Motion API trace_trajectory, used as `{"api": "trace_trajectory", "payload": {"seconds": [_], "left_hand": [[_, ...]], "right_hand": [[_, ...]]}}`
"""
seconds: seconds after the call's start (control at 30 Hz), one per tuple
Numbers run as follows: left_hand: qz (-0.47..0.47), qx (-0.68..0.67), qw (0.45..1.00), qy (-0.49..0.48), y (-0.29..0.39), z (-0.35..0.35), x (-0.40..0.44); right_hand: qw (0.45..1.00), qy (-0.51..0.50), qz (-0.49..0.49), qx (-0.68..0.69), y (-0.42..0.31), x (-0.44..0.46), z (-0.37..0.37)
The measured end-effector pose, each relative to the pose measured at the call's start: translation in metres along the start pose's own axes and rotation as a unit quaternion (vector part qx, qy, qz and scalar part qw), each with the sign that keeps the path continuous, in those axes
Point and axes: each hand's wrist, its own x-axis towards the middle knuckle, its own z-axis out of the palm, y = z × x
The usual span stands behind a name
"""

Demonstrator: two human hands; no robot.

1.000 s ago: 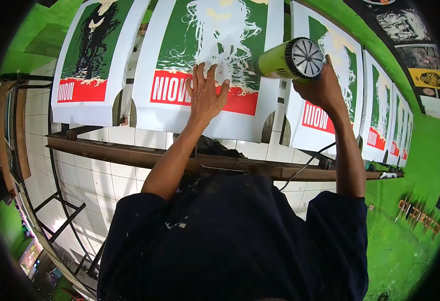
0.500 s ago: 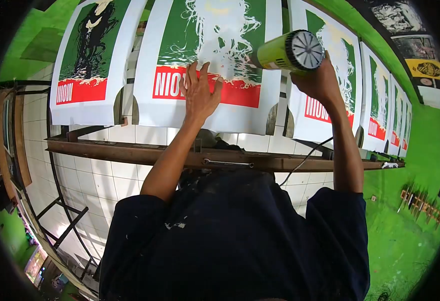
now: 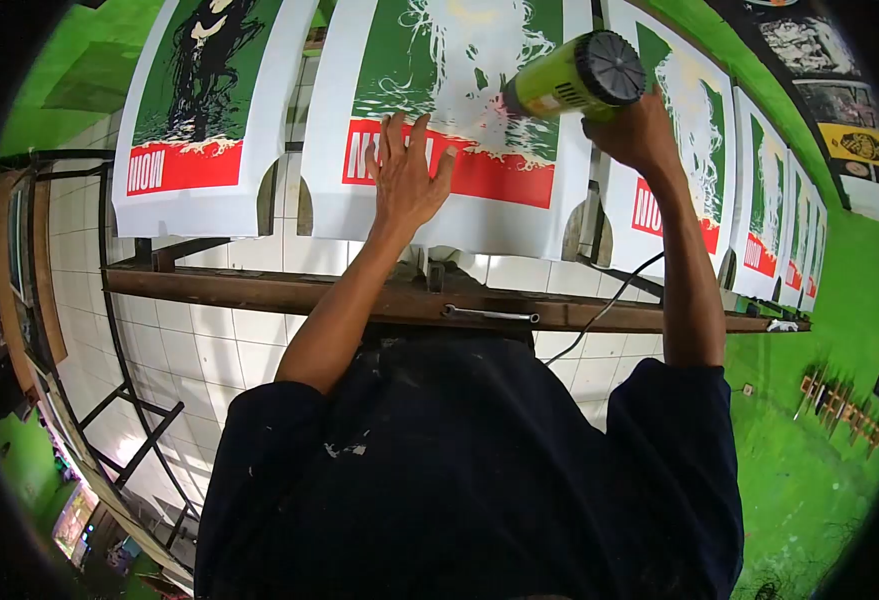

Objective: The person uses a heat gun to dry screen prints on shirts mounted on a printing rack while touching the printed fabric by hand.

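Observation:
My right hand (image 3: 634, 135) is closed round a green heat gun (image 3: 579, 78) with a black round vented end; its nozzle points left over the printed white fabric (image 3: 339, 215) in front of me. That print shows a green field, a white figure and a red band with lettering. My left hand (image 3: 409, 175) lies with fingers spread over the red band, holding nothing. To the left, another printed fabric (image 3: 189, 212) has a black figure. On the right, a further print (image 3: 624, 240) is partly hidden behind my right hand and forearm.
More printed fabrics (image 3: 759, 262) run in a row to the right. A brown metal rail (image 3: 229, 290) crosses in front of my body, with a wrench (image 3: 489, 315) on it. The gun's black cable (image 3: 614, 298) hangs over the rail. Black metal frames (image 3: 139, 440) stand at the left.
The fabrics and the rail have shifted right in view. The heat gun has moved slightly up, and its vented end has turned. My left hand is still spread, farther left on the print.

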Motion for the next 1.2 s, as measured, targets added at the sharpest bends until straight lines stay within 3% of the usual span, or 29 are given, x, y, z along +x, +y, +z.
{"api": "trace_trajectory", "payload": {"seconds": [0.07, 0.13, 0.23, 0.4, 0.53, 0.63, 0.83, 0.93, 0.97, 1.1, 1.2], "left_hand": [[0.008, 0.003, 1.000, -0.001, -0.005, -0.004, 0.002], [0.017, 0.002, 1.000, 0.003, -0.007, -0.006, 0.008], [0.020, -0.012, 1.000, 0.000, -0.013, -0.013, 0.015], [0.026, -0.026, 0.999, -0.002, -0.024, -0.017, 0.027], [0.027, -0.024, 0.999, 0.001, -0.034, -0.016, 0.041], [0.038, -0.031, 0.999, 0.003, -0.037, -0.011, 0.050], [0.027, -0.043, 0.999, 0.017, -0.035, -0.003, 0.057], [0.026, -0.053, 0.998, 0.009, -0.033, -0.003, 0.058], [0.024, -0.057, 0.998, 0.005, -0.034, -0.005, 0.056], [0.029, -0.044, 0.999, 0.000, -0.039, -0.007, 0.055], [0.022, -0.046, 0.999, -0.009, -0.038, -0.006, 0.053]], "right_hand": [[0.997, 0.027, -0.010, -0.076, -0.007, 0.006, 0.004], [0.996, -0.014, 0.020, -0.091, -0.013, 0.014, 0.005], [0.998, -0.021, 0.048, 0.025, -0.025, 0.023, -0.001], [0.996, -0.057, 0.052, -0.036, -0.034, 0.043, 0.005], [0.996, -0.022, 0.084, 0.028, -0.041, 0.048, 0.001], [0.999, 0.031, -0.022, -0.009, -0.031, 0.049, 0.006], [0.998, -0.010, 0.052, -0.041, -0.042, 0.073, -0.005], [0.991, -0.035, 0.114, 0.061, -0.050, 0.088, -0.003], [0.996, -0.010, 0.062, 0.071, -0.045, 0.090, 0.003], [0.998, -0.031, 0.050, -0.030, -0.041, 0.092, 0.003], [0.998, -0.036, 0.047, 0.006, -0.020, 0.070, -0.001]]}}
